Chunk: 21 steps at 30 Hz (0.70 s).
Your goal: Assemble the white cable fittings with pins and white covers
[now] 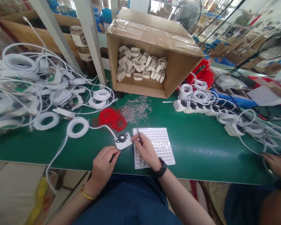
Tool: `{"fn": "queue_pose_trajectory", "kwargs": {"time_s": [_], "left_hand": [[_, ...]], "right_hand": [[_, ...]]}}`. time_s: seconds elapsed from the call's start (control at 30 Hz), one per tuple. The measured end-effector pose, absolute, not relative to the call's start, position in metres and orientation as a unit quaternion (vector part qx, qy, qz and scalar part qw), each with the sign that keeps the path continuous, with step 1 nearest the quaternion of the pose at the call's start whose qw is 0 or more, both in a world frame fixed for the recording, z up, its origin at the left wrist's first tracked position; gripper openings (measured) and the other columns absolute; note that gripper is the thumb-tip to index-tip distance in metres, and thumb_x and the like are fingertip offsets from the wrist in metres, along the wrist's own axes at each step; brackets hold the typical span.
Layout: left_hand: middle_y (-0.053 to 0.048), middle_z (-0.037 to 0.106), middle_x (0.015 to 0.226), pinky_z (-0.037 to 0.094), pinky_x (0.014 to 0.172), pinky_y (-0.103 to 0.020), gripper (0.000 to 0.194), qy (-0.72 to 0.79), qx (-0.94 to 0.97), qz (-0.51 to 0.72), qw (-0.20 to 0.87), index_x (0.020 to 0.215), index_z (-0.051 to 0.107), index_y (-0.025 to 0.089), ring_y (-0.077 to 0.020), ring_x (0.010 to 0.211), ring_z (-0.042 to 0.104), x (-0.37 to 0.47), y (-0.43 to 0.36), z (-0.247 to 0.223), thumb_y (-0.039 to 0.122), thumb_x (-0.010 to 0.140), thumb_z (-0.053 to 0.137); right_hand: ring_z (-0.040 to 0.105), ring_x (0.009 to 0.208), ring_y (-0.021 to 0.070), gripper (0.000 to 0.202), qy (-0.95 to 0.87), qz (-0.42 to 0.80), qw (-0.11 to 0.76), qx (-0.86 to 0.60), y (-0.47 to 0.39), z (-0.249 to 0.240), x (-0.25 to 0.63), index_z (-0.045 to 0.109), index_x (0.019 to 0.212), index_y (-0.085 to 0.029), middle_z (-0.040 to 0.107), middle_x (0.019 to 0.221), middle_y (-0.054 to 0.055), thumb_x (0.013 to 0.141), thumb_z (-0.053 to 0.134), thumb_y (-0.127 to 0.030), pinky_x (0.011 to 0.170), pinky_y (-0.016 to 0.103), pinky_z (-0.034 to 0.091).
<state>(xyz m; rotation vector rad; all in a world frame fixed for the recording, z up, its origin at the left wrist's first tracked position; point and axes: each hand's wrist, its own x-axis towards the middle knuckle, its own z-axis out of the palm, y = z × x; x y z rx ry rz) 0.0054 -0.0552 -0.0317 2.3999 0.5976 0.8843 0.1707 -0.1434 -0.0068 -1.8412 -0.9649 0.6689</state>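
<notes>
Left hand [105, 161], fingertips nearly together, pinches white housing [124, 144] at its near edge, just left of dotted sheet [173, 162]. Right hand [145, 150] curls round thin dark tool [139, 134] by housing's right end. Tugged cable [105, 126] could twist housing loose; light grip might let tool slip.

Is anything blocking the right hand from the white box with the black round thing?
Nothing visible. The right hand is at the right edge of the white box; the left hand touches its near corner.
</notes>
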Motion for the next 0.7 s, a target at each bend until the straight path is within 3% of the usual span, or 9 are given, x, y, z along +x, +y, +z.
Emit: {"fn": "queue_pose_trajectory", "kwargs": {"time_s": [0.23, 0.4, 0.6, 0.7], "left_hand": [[-0.002, 0.064, 0.077, 0.047, 0.071, -0.026, 0.006, 0.199, 0.921, 0.258, 0.214, 0.079, 0.059, 0.016, -0.0142, 0.074, 0.061, 0.004, -0.046, -0.018, 0.015, 0.084, 0.056], [-0.001, 0.064, 0.076, 0.046, 0.07, -0.027, 0.007, 0.201, 0.927, 0.233, 0.217, 0.078, 0.058, 0.016, -0.0145, 0.072, 0.061, 0.002, -0.043, -0.017, 0.016, 0.085, 0.054], [-0.001, 0.061, 0.072, 0.044, 0.066, -0.028, 0.012, 0.215, 0.936, 0.167, 0.225, 0.075, 0.057, 0.017, -0.0157, 0.069, 0.058, 0.001, -0.035, -0.015, 0.021, 0.086, 0.054], [0.0, 0.059, 0.067, 0.042, 0.062, -0.028, 0.018, 0.232, 0.933, 0.133, 0.24, 0.068, 0.055, 0.017, -0.016, 0.065, 0.057, 0.006, -0.027, -0.014, 0.025, 0.082, 0.06]], "right_hand": [[0.046, 0.056, 0.011, 0.004, -0.399, 0.223, 0.446, -0.77, -0.143, -0.007, 0.168, 0.055, 0.078, -0.017, 0.053, 0.066, -0.003, 0.079, 0.052, -0.017, 0.056, 0.022, 0.034], [0.047, 0.056, 0.0116, 0.007, -0.43, 0.184, 0.416, -0.78, -0.148, -0.014, 0.164, 0.057, 0.073, -0.018, 0.053, 0.062, -0.002, 0.077, 0.052, -0.016, 0.055, 0.022, 0.036], [0.057, 0.077, 0.0168, 0.018, -0.54, 0.112, 0.384, -0.741, -0.153, -0.027, 0.161, 0.057, 0.082, -0.018, 0.061, 0.084, 0.006, 0.077, 0.044, -0.007, 0.066, 0.025, 0.045], [0.058, 0.078, 0.017, 0.024, -0.565, 0.097, 0.384, -0.724, -0.155, -0.029, 0.161, 0.057, 0.088, -0.018, 0.061, 0.086, 0.006, 0.076, 0.042, -0.003, 0.067, 0.026, 0.047]]}}
